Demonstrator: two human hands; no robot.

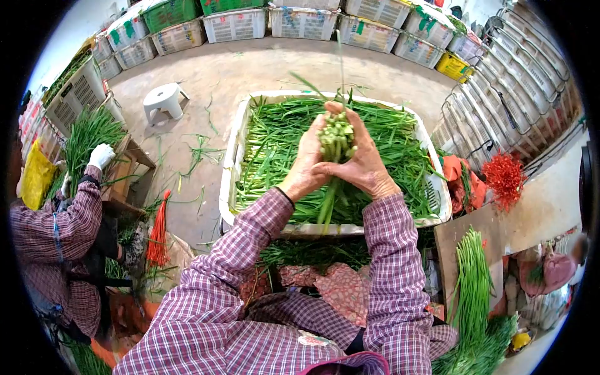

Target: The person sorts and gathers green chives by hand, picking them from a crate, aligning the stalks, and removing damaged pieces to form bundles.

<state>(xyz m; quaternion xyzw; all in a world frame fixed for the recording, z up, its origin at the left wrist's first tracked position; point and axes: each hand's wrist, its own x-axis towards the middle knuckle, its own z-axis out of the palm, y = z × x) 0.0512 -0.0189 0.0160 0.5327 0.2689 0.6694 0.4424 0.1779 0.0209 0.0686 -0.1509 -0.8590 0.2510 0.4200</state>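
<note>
Stalks (337, 134) sit between both hands (307, 157) — upright (seemingly).

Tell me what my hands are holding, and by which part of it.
Your left hand and right hand cup a bunch of green stalks between them, at its pale, clustered stem ends.

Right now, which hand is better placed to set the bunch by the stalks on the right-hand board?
Right, probably: the right hand is nearer the board and the stalks lying there. The left hand sits farther across; both cup the bunch.
</note>
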